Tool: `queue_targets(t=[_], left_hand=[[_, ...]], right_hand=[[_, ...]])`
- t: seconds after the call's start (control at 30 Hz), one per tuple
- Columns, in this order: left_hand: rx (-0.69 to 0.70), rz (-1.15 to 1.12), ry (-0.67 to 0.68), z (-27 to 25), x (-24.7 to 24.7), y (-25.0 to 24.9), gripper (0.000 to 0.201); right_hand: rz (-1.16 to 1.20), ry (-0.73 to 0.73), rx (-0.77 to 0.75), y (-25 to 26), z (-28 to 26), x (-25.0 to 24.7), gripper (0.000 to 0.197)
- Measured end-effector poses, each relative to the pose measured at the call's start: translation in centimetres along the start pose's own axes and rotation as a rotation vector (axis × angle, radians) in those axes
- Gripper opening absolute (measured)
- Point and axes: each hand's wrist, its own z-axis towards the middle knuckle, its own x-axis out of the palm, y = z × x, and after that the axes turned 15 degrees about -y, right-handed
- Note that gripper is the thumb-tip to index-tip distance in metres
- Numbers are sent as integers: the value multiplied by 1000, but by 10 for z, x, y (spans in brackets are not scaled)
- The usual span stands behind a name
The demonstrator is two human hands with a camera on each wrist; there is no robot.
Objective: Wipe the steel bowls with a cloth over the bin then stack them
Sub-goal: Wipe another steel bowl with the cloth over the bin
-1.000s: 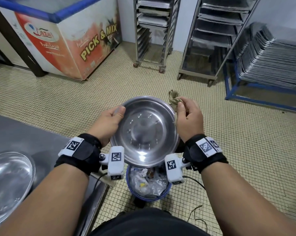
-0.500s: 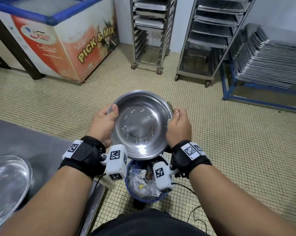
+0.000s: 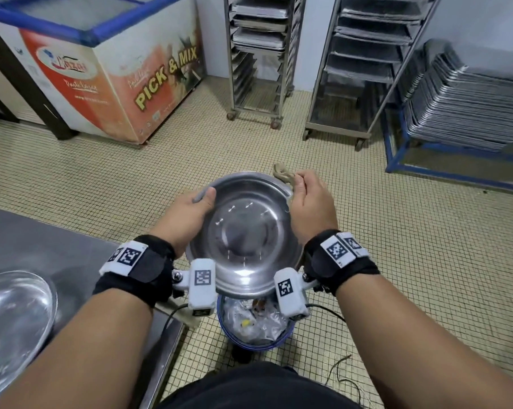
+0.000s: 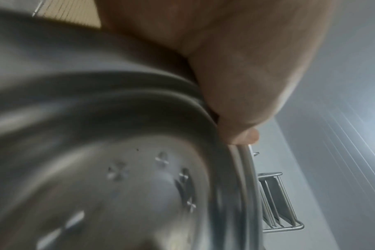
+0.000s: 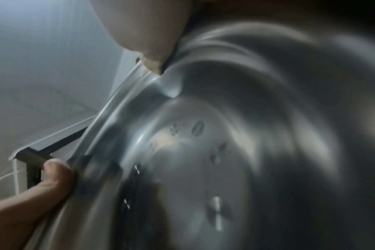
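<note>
A round steel bowl (image 3: 244, 231) is held tilted toward me above the blue bin (image 3: 256, 329). My left hand (image 3: 190, 214) grips its left rim, thumb (image 3: 207, 193) over the inner edge. My right hand (image 3: 309, 202) holds a bunched tan cloth (image 3: 283, 174) against the bowl's right rim, the cloth sticking out past the far edge. The left wrist view is filled by the blurred bowl (image 4: 118, 169) with my left hand (image 4: 235, 71) clamped on the rim. From the right wrist I see the bowl (image 5: 225, 152), the cloth (image 5: 152, 65) on the rim and my left thumb (image 5: 54, 174).
A steel counter (image 3: 42, 249) stands at my left with another steel bowl (image 3: 10, 323) on it. The bin holds plastic waste. Ahead are a chest freezer (image 3: 110, 63), two tray racks (image 3: 261, 54) and stacked metal trays (image 3: 467, 104). Thin wires (image 3: 340, 376) lie on the tiled floor.
My right hand with the cloth slid along the bowl's right rim toward me, then back to its far right edge. The bowl stayed over the bin in my left hand.
</note>
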Motion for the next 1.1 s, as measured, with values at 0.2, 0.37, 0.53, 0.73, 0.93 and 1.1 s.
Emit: queue_targets(t=[0.2,0.37,0.53,0.73,0.93,1.1], left_hand=[[-89,-164,-229,5,2,9,24],[-90,-244,-366,3,6,14,25],[-108,-308,-418,0,10,22,24],[-212,-394,-239,2,8,22,26],[-183,-451,-204,-1,13,13,31],[-164,-447,-239,0,17,19,31]], right_hand=[[-28,-5,114,-12,-15,8,24],[1,-7,257,-14,-27,12,30],[63,-38,274,-11,-37,9,29],[92,-162,98,3,-10,-18,23],[59,112,137,-3,-11,-7,27],[192,130,337,-22,-29,-3,17]])
